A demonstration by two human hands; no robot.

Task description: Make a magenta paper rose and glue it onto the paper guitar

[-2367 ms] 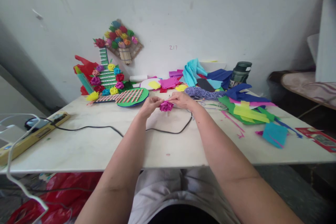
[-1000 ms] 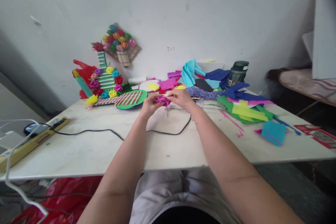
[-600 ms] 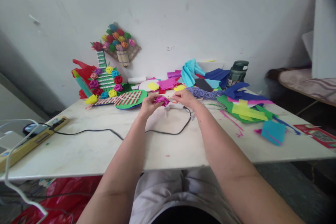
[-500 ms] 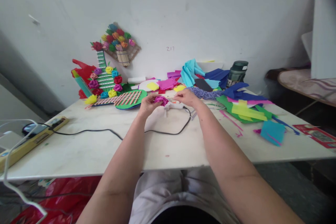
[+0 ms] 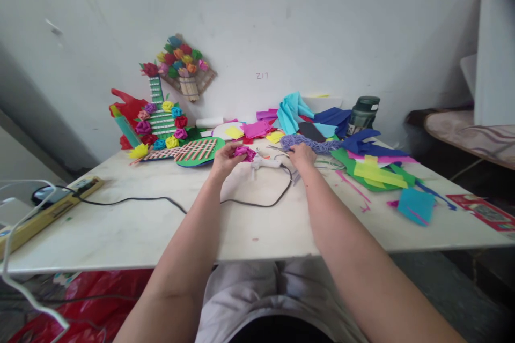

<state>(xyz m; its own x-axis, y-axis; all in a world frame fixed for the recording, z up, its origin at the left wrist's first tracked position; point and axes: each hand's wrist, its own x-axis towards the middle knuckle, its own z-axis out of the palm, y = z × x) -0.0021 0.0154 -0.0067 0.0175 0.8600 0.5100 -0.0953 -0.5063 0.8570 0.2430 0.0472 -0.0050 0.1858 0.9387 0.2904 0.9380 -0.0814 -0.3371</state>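
Pinched in the fingers of my left hand (image 5: 226,160) is a magenta paper flower (image 5: 245,154). My right hand (image 5: 301,155) lies to the right, its fingers closed at the near end of scissors (image 5: 278,148) whose blades point left. How firmly the handles are held is hard to make out. Between the hands, a white glue gun (image 5: 267,163) rests on the table with its black cord running off to the left. Behind my right hand is a bundle of purple-blue cord (image 5: 317,144).
A guitar-shaped craft with paper flowers (image 5: 163,123) and a green oval piece (image 5: 201,151) stand at the left. Coloured paper (image 5: 370,169) and a dark bottle (image 5: 362,115) are at the right. A power strip (image 5: 52,220) lies at the left edge.
My right hand has moved right, away from the flower, to the scissors. My left hand, still holding the flower, has shifted slightly left.
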